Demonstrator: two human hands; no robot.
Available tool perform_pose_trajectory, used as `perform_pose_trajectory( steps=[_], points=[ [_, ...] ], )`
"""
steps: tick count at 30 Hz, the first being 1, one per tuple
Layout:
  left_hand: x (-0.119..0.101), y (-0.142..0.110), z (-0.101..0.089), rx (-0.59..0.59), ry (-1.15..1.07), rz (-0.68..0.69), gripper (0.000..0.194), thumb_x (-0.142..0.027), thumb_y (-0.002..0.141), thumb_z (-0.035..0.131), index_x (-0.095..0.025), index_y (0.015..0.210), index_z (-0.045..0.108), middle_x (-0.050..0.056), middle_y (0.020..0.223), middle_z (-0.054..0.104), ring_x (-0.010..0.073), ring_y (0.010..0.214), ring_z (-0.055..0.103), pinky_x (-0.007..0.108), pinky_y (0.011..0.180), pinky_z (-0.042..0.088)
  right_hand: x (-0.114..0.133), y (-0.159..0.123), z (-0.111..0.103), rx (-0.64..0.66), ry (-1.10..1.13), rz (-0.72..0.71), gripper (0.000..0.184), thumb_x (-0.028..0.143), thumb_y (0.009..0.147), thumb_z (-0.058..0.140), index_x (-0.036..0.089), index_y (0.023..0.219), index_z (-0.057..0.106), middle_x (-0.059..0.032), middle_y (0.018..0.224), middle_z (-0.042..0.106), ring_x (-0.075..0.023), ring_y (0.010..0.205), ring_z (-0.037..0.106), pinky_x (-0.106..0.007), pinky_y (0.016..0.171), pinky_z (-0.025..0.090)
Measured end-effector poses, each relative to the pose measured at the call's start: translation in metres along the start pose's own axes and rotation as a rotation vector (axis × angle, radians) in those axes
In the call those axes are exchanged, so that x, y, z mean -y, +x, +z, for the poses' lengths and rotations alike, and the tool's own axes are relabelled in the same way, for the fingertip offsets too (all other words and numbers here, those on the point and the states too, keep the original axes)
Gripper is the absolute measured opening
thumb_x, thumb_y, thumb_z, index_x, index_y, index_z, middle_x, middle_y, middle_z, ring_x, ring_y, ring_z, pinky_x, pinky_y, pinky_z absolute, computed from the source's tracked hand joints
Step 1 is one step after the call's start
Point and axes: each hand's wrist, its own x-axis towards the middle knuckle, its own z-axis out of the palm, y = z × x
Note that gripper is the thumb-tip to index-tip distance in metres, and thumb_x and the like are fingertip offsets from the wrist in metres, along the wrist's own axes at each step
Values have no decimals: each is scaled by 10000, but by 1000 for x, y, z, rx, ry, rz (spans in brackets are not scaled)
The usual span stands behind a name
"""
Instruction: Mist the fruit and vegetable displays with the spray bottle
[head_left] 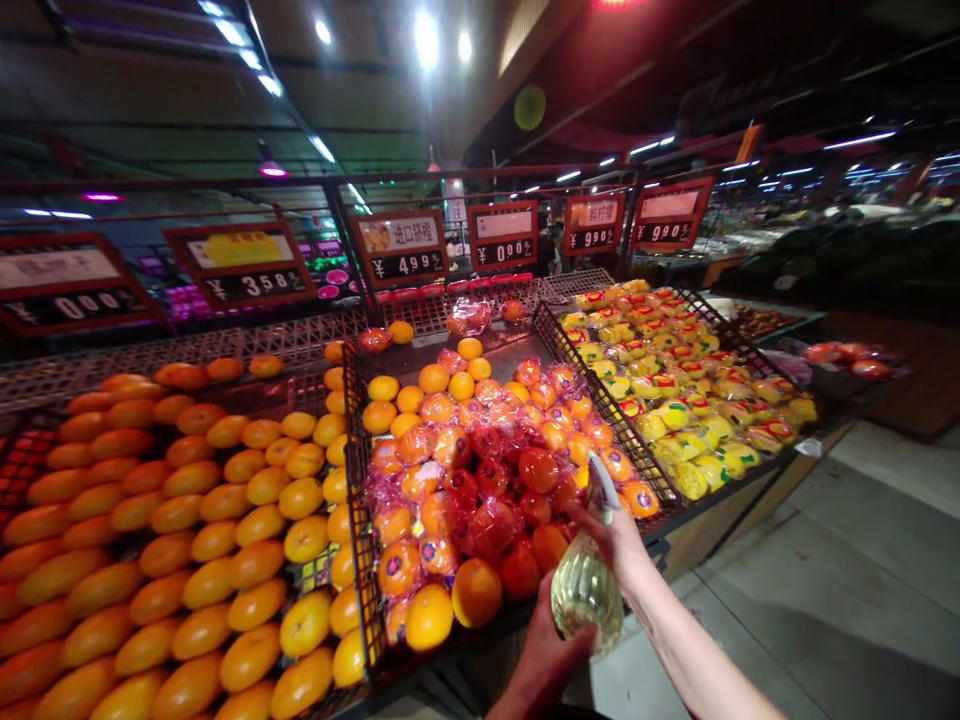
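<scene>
In front of me is a ribbed, see-through bottle (589, 590) with a pale yellow-green tint, tilted over the front edge of the fruit bin. My left hand (546, 645) is wrapped round its lower part from the left. At its top, my right hand (613, 540) is closed about the neck. A silver-white piece (602, 482) sticks up past the right fingers; whether it belongs to the bottle I cannot tell. Just beyond both hands lie film-wrapped oranges (491, 525) and bare oranges (477, 592) in a black-sided bin.
Rows of loose oranges (187, 560) fill the left bin. Bagged yellow lemons (682, 380) lie in the right one, past a black mesh divider (600, 395). Price signs (397, 248) hang along a rail behind. Tiled floor (870, 560) stretches off to the right.
</scene>
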Motion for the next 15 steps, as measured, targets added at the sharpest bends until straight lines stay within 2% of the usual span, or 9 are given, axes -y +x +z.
perform_pose_trajectory(
  steps=[3, 6, 8, 11, 15],
  points=[
    [1, 3, 6, 38, -57, -15, 1211, -798, 498, 899, -181, 1440, 453, 230, 1485, 611, 463, 1388, 553, 555, 1168, 442, 2, 0, -7, 15, -24, -7, 331, 498, 776, 812, 209, 847, 667, -19, 749, 663, -210, 690, 596, -355, 668, 494],
    [6, 3, 6, 3, -63, 1, 1156, -779, 526, 895, -192, 1428, 472, 216, 1454, 638, 457, 1367, 575, 552, 1160, 456, 6, 3, -1, 67, -5, -41, 386, 489, 707, 842, 217, 937, 694, -41, 860, 710, -235, 779, 645, -370, 718, 530],
    [12, 3, 2, -55, -45, 36, 1144, -800, 544, 870, -197, 1432, 473, 209, 1442, 643, 454, 1358, 583, 540, 1163, 461, 10, 6, 11, 142, -54, -69, 444, 505, 679, 839, 223, 991, 694, -44, 898, 727, -253, 833, 667, -386, 761, 542],
    [25, 2, -9, -162, -32, 89, 1084, -820, 582, 833, -260, 1432, 460, 163, 1443, 643, 436, 1383, 571, 497, 1167, 480, 22, 7, 35, 335, -206, -105, 395, 474, 752, 791, 223, 1040, 690, -26, 900, 738, -241, 835, 668, -384, 792, 523],
    [37, 0, -32, -359, 72, 159, 1036, -714, 720, 776, -234, 1513, 314, 182, 1550, 537, 409, 1474, 483, 447, 1205, 457, 44, 1, 73, 532, -285, -156, 296, 392, 766, 752, 219, 991, 669, -7, 875, 724, -214, 780, 637, -342, 729, 488]
  ],
)
